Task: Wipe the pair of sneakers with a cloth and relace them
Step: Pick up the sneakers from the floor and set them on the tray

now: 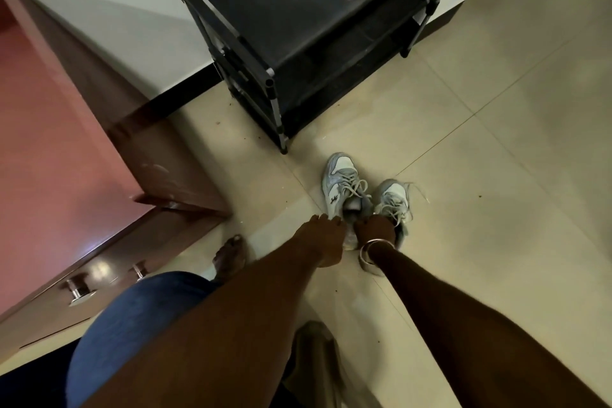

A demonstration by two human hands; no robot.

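Down at the heels of the pair, the left hand [326, 237] lies back-up with its fingers fairly straight, their tips on the heel collar of the left-side sneaker [341, 184]. Whether it pinches the collar or only touches it cannot be told. The right hand [376, 229] bends at the knuckles over the collar of the right-side sneaker [395, 200]. Its fingertips are hidden behind the hand and the shoe, so its hold cannot be told either. Both shoes stand side by side on the tiled floor [496, 149], touching or nearly so, toes pointing away. Their heels are largely covered by the hands. The uppers are pale grey-blue with white panels, and the loose grey laces are threaded, their ends trailing. Metal bangles [367, 253] circle the right wrist. Both bare forearms stretch straight down and forward. A black shoe rack [298, 26] with matte shelves and tubular posts stands beyond, cut off at the top. At left a reddish wooden cabinet [49, 142] shows round metal knobs [76, 291]. A denim-clad knee [132, 325] and a bare foot [230, 257] sit beside it. A tan, blurred shape [318, 358] between the arms is unidentifiable.
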